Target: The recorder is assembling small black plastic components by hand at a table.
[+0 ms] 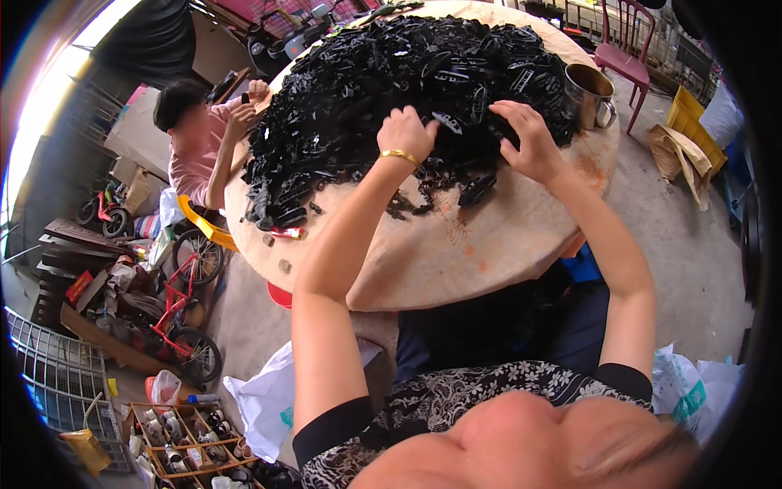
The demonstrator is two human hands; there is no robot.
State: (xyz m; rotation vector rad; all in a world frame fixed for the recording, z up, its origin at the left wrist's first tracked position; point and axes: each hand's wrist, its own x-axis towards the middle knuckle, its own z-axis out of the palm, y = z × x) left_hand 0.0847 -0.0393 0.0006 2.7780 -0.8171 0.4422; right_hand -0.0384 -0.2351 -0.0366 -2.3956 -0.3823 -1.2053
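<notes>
A big heap of small black plastic parts (350, 98) covers much of the round table. My left hand (405, 134), with a gold bracelet at the wrist, rests at the heap's near side. Its fingers curl down and inward, and what they hold, if anything, is hidden. Just right of its thumb lies a black part with pale markings (447, 123). To the right, my right hand (529, 140) lies over the heap's edge, fingers curved and thumb apart, with nothing visible in it. A separate black clump (477, 190) sits on the cloth between my forearms.
A pale tablecloth (472, 261) covers the table. A metal mug (588, 94) stands at its right edge. Across the left side, another person (204, 147) holds a small black part. A red bicycle (183, 301) and a wooden crate of bottles (191, 444) stand on the floor.
</notes>
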